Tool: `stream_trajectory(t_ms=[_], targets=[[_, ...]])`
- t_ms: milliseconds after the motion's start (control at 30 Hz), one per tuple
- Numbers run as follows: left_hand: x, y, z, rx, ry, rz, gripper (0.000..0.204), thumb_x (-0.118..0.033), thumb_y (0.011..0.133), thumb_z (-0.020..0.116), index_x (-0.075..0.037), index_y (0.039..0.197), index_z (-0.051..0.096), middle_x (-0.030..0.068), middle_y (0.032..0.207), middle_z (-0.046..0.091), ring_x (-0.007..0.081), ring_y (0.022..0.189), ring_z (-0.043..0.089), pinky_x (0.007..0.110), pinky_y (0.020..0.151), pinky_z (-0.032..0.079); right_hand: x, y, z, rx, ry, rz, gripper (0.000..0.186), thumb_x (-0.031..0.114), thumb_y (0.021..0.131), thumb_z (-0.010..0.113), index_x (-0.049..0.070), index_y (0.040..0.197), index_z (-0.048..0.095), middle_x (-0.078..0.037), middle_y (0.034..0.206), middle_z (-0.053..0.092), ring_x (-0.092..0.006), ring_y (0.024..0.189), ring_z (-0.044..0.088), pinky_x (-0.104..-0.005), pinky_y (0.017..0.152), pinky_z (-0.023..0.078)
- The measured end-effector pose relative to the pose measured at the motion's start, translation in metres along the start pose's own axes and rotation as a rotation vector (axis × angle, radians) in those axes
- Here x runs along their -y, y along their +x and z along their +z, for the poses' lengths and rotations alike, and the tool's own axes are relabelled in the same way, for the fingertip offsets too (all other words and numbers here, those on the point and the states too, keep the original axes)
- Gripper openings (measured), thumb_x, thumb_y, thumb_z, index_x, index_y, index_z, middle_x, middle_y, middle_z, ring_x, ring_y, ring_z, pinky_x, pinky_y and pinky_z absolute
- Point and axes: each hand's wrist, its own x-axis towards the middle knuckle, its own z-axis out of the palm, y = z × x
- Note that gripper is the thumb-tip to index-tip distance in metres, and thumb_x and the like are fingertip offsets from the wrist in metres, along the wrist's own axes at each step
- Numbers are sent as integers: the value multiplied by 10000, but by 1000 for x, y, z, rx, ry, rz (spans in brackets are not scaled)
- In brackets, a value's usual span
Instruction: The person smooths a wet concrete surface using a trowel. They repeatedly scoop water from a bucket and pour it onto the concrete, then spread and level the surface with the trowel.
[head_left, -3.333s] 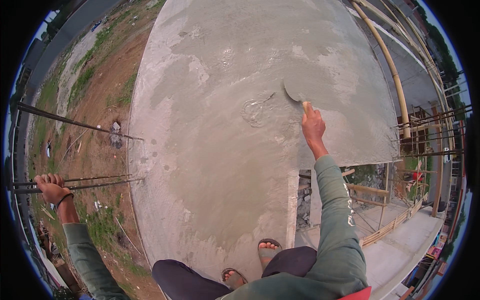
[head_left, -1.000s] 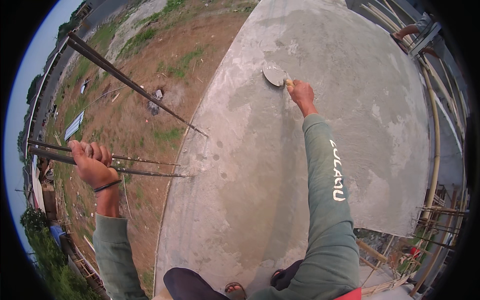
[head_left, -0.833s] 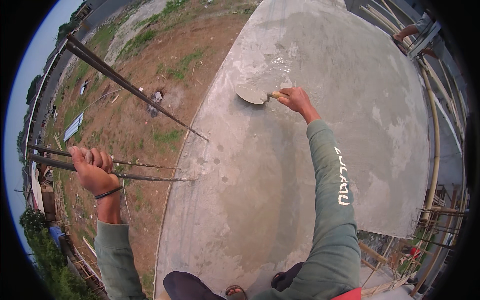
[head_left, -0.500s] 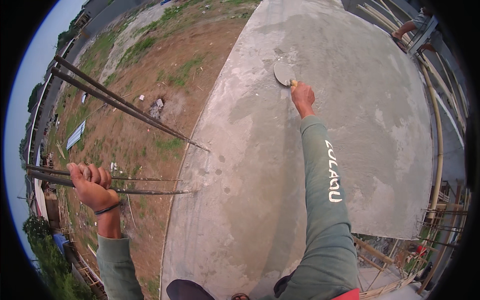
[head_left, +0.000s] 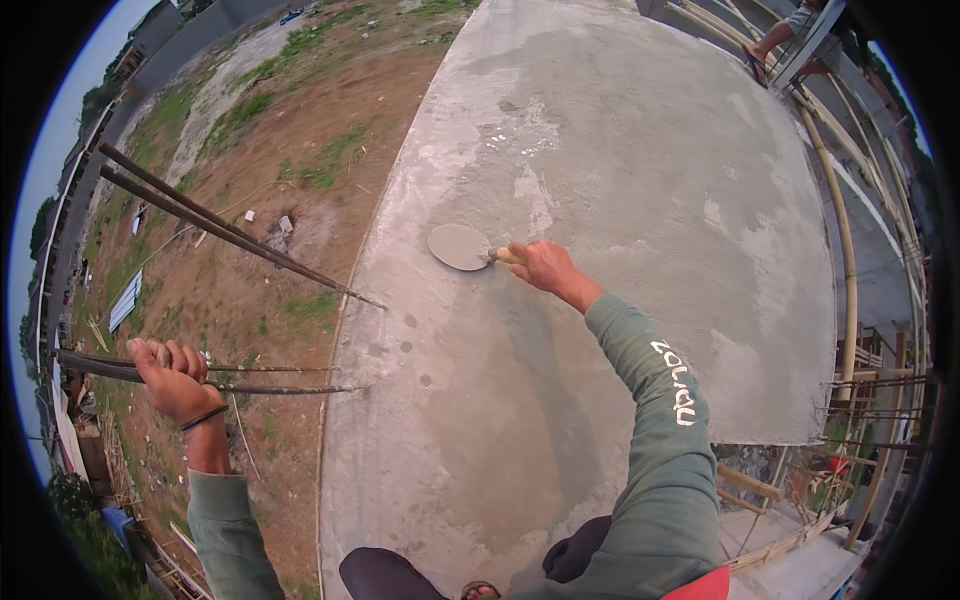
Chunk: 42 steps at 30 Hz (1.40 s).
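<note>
My right hand (head_left: 548, 270) is wrapped round the wooden handle of a trowel (head_left: 459, 247) with a rounded, cement-coated blade. The blade lies flat on the grey concrete slab (head_left: 650, 200), left of the hand, over a surface that looks wet and smeared. On the left, my left hand (head_left: 178, 382) grips a pair of steel rebars (head_left: 270, 389) that stick up from the slab's left edge. A second pair of rebars (head_left: 230, 232) rises farther off, untouched. Dark round spots mark the concrete between the two pairs.
Beyond the slab's left edge lies lower brown ground (head_left: 270, 190) with grass patches. Bamboo poles (head_left: 840, 250) run along the right side. At the far right a person's leg (head_left: 775, 40) shows by a post. Timber and rebar stand below the near right edge.
My right hand has drawn the trowel nearer and to the left across the slab, and its blade has turned sideways. My left hand keeps its hold on the rebars. The view has shifted slightly.
</note>
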Motion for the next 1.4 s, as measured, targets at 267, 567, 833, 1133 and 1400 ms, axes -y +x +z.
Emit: stream_trajectory(t_ms=[267,567,833,1133,1400], targets=[[2,-8,6,38,-13,56,427,-407,1034,467,-153,715,340,-44,564,247,81,439,211,286,417,162,-51,-118,-46,-138,-212,625,275,283,862,681,82,1037,610,-172,832,686,-398,786,673,-516,644,525],[-1,-14,-3,186,14,66,399,-341,1019,469,-131,704,343,-19,573,276,104,440,230,294,426,185,-35,-312,-38,-281,-275,719,278,260,862,665,83,1063,592,-222,862,689,-446,825,662,-544,694,511],[3,-23,-11,175,-79,82,403,-313,997,530,-130,661,406,-14,572,385,100,436,339,291,409,253,54,-361,12,-106,-98,585,258,247,846,649,69,1024,592,-225,840,689,-444,788,667,-552,672,529],[8,-19,-11,130,-32,40,429,-361,1004,552,-125,663,442,-38,585,397,90,467,392,280,430,300,133,-307,-48,-30,180,471,310,282,815,644,73,1037,701,-225,904,696,-441,874,652,-521,756,511],[8,-26,-23,136,-138,8,424,-372,1026,518,-139,695,392,-45,571,324,79,444,302,275,413,232,37,-177,-168,-33,49,468,326,278,792,653,58,1017,735,-222,921,704,-399,876,673,-475,776,517]])
